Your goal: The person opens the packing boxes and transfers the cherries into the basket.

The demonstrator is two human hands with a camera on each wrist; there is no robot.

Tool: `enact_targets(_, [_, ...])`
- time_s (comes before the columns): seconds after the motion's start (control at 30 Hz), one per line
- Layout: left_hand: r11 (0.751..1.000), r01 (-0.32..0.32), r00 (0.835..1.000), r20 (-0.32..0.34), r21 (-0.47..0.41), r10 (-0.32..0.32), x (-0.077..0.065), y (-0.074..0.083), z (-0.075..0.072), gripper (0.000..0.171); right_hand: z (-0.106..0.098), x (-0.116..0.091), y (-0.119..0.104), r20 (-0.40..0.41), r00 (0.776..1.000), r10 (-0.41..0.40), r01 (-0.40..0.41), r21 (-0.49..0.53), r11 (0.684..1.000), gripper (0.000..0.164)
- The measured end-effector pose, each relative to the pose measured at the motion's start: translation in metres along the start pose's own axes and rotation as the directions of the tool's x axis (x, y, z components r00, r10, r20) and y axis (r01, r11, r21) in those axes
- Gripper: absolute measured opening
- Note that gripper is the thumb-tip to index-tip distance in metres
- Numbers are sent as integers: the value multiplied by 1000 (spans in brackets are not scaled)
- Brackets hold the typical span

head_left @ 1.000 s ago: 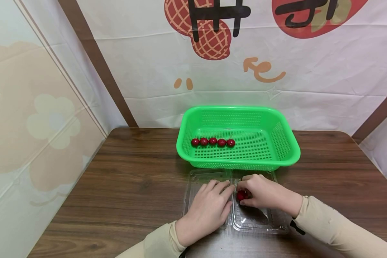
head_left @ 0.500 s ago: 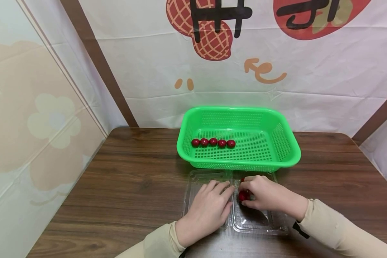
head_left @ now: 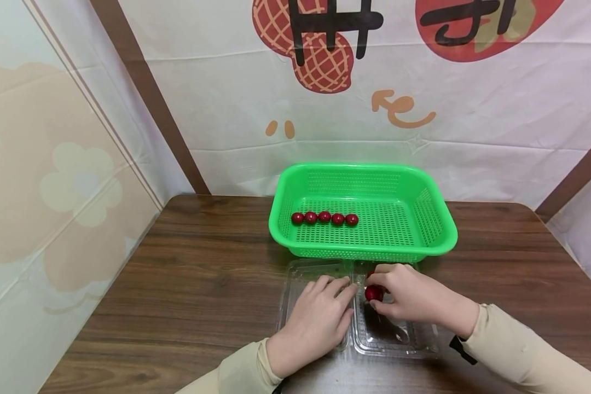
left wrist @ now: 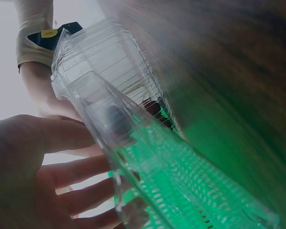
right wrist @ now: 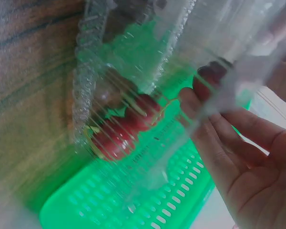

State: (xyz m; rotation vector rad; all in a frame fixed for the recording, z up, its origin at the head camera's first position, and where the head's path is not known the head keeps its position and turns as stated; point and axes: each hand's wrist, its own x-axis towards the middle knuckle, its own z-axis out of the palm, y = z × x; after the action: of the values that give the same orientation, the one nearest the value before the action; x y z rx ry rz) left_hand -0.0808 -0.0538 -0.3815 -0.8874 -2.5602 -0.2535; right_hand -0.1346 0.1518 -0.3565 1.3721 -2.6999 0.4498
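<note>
nearest, a person's left hand [head_left: 317,313] lies with fingers loosely spread across the left half of a clear plastic container [head_left: 374,340]; a light touch there should steady the thin plastic without bending it. the right hand [head_left: 407,294] pinches a red fruit [head_left: 374,293] between thumb and fingers at the right half; whether the fruit touches the bottom, i cannot tell. a soft pinch, let go slowly once the fruit is supported, would best avoid bruising or rolling it. the right wrist view shows two more red fruits [right wrist: 113,139] inside that half, close together. just beyond, on the same brown wooden surface [head_left: 192,312], stands a green basket [head_left: 369,249], a row of five red fruits [head_left: 324,217] on its perforated floor, towards the left. behind hangs a pale printed cloth [head_left: 226,104].
</note>
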Motion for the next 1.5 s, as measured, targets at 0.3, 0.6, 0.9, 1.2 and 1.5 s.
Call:
enact_targets(0.3, [1000, 1, 1000, 3, 0, -1, 0, -1, 0, 36, -10, -1, -2, -23, 1000, 0, 0, 18, 1000, 22])
enact_targets(0.6, [1000, 2, 1000, 2, 4, -2, 0, -1, 0, 37, -20, -2, -1, -38, 999, -22, 22, -5, 1000, 24])
enact_targets(0.9, [1000, -5, 1000, -2, 10, 5, 0, -1, 0, 36, -29, -3, -2, -60, 998, -38, 36, -27, 999, 25])
enact_targets(1.2, [1000, -6, 1000, 1, 1, 6, 0, -1, 0, 35, -36, -4, -5, -78, 995, -63, 59, -53, 997, 25])
enact_targets(1.5, [1000, -7, 1000, -4, 3, 7, 0, -1, 0, 35, -45, -1, -9, -95, 991, -91, 84, -75, 994, 25])
